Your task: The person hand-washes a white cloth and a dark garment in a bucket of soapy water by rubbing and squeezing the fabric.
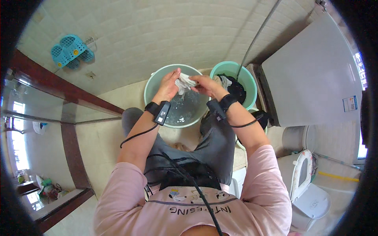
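Between my two hands is a wet, bunched-up white cloth (183, 83), held above a wide pale basin (148, 91). Greyish water with some suds (183, 108) fills the lower part of the basin. My left hand (169, 85) is closed on the cloth's left side, thumb pointing up. From the other side my right hand (205, 85) pinches the cloth between thumb and fingers. The cloth's exact shape is hidden by its folds, so I cannot tell what kind of garment it is.
At the right of the basin stands a green bucket (252, 86) with dark and grey clothes; a hose (256, 35) reaches down into it. Another container with dark cloth sits nearer. A white appliance (311, 74), a toilet (311, 200) and wall-hung blue slippers (70, 50) surround me.
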### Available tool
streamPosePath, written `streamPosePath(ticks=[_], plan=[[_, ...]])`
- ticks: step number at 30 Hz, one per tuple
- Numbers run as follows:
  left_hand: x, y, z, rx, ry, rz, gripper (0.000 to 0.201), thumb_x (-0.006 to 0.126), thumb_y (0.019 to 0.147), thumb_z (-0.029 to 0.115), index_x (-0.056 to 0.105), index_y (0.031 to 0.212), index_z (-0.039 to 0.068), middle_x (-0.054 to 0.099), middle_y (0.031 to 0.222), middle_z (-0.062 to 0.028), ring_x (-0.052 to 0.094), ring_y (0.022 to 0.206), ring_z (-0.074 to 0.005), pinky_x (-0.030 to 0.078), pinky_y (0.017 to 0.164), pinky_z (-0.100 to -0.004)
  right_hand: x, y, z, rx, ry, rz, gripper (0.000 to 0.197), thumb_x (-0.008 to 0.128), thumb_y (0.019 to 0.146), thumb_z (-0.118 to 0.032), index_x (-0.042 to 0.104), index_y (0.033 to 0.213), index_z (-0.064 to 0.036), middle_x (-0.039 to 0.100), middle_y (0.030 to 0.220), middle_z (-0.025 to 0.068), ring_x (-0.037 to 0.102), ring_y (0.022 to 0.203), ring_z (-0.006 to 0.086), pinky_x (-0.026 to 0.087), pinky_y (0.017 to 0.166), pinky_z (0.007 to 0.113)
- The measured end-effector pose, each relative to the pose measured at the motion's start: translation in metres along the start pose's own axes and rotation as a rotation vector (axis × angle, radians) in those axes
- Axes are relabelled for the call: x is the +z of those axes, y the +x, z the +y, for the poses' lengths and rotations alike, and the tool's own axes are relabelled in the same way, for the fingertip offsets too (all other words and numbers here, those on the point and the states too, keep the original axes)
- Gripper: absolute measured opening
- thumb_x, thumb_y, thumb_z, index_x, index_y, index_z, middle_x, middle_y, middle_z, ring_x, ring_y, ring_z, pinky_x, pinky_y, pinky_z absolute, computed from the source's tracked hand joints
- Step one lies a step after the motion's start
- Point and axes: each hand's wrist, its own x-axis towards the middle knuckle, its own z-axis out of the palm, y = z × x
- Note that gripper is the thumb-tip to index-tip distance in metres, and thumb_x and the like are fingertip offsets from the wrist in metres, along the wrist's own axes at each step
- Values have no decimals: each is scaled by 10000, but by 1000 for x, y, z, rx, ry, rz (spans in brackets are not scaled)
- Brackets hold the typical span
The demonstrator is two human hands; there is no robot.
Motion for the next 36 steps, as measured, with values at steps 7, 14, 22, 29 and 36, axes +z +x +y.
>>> streamPosePath(ticks=[7, 14, 22, 29, 36], plan=[[6, -18, -5, -63, 186, 126, 300, 612, 761, 34, 449, 1008, -18, 535, 895, -131, 570, 804, -235, 491, 668, -353, 6, 1, 45, 90, 162, -77, 431, 484, 773, -461, 505, 1073, -152, 494, 1070, 52, 478, 943, 261, 390, 805, 510], [-23, -32, -2, -98, 462, 200, 219, 549, 771, -17, 446, 961, 22, 530, 945, -161, 578, 822, -262, 508, 683, -371, 28, -4, 60, 241, 552, -894, 615, 433, 799, -547, 396, 1189, -72, 484, 1129, 167, 465, 1065, 364, 422, 863, 496], [-9, -48, 4, -312, 557, -190, 214, 561, 816, 165, 445, 979, 88, 520, 1086, -133, 547, 888, -212, 494, 643, -316, -9, 42, 114, -158, -202, -597, 314, 654, 747, -190, 523, 1009, -75, 539, 797, 36, 469, 624, 50, 309, 417, 124], [-37, -33, -21, -222, 893, -53, 275, 441, 876, 375, 437, 808, 109, 423, 729, 18, 420, 666, -88, 381, 496, -230, 24, 24, 92, 246, -324, -451, 100, 609, 689, -195, 529, 659, -142, 398, 516, -63, 347, 403, 41, 233, 348, 196], [-43, -15, -45, -1, 1055, 141, 341, 386, 897, 366, 404, 694, 92, 377, 594, 31, 352, 533, -67, 275, 461, -225, 37, 43, 119, -180, -283, -258, 170, 613, 675, -194, 600, 786, -66, 537, 607, 36, 485, 510, 158, 380, 453, 279]])
